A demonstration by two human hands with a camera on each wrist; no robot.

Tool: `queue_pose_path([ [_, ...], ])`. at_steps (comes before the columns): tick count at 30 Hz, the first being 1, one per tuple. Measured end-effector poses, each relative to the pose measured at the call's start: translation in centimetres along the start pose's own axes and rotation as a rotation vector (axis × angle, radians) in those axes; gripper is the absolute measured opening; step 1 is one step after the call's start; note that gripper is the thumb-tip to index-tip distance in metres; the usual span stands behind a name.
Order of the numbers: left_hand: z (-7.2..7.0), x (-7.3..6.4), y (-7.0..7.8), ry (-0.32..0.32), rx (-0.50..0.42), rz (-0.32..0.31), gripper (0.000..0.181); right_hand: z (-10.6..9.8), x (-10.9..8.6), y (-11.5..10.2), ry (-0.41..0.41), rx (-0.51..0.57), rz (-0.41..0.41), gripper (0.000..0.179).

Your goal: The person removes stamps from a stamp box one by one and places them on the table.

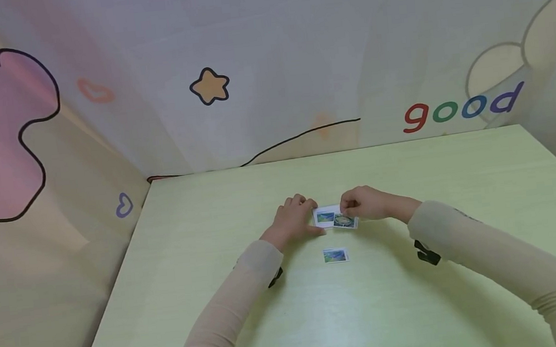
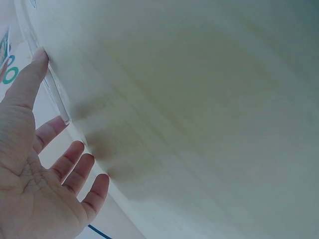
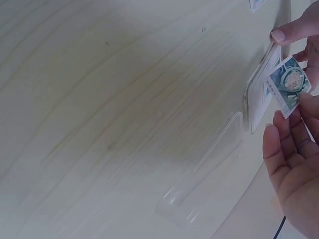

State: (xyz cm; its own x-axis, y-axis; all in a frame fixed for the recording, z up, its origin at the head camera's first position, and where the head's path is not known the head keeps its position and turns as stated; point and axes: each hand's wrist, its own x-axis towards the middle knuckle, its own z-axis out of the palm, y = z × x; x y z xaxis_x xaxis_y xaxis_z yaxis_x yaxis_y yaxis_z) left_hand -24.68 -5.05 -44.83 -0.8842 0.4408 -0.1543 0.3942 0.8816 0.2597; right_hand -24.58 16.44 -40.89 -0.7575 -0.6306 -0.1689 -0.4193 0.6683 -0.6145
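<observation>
A postage stamp (image 3: 289, 83) with a round design and toothed edges is pinched between the thumb and fingertips of my right hand (image 1: 367, 203). It tilts over a flat white card (image 1: 320, 225). On that card's left part a blue-green stamp (image 1: 326, 217) shows beside the held one. My left hand (image 1: 292, 220) lies at the card's left end, its thumb at the near edge and forefinger at the far edge. The left fingers (image 2: 75, 154) are spread and fairly straight. Nearer me, another blue-green stamp (image 1: 335, 255) lies flat on the table.
A clear plastic piece (image 3: 204, 174) lies on the pale green tabletop (image 1: 210, 202), near the card in the right wrist view. Behind the table hangs a printed backdrop (image 1: 277, 56) with a star and the word "good". A dark strap piece (image 1: 426, 252) hangs beneath the right sleeve.
</observation>
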Motion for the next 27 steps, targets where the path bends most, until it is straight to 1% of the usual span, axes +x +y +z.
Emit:
queue_pose_path([
  [6, 0.0, 0.0, -0.1, 0.003, -0.01, -0.003, 0.067, -0.1, -0.6, 0.1, -0.037, 0.003, 0.024, 0.008],
  [11, 0.1, 0.0, -0.2, 0.009, -0.008, 0.003, 0.067, 0.0, -1.3, 0.6, -0.075, 0.007, 0.024, 0.008],
  [17, 0.3, -0.3, 0.0, 0.002, -0.02, 0.014, 0.066, 0.7, -2.2, 1.0, -0.103, 0.04, 0.028, 0.009],
  [20, 0.3, -0.4, 0.0, -0.007, -0.023, 0.016, 0.066, 1.0, -2.5, 0.9, -0.112, 0.048, 0.016, 0.01],
  [24, 0.2, -0.3, 0.0, -0.005, -0.018, 0.017, 0.066, 1.1, -2.6, 0.8, -0.119, 0.032, 0.0, 0.01],
  [27, 0.1, -0.2, -0.1, 0.005, -0.004, 0.018, 0.067, 1.0, -2.6, 0.9, -0.126, 0.025, 0.004, 0.01],
])
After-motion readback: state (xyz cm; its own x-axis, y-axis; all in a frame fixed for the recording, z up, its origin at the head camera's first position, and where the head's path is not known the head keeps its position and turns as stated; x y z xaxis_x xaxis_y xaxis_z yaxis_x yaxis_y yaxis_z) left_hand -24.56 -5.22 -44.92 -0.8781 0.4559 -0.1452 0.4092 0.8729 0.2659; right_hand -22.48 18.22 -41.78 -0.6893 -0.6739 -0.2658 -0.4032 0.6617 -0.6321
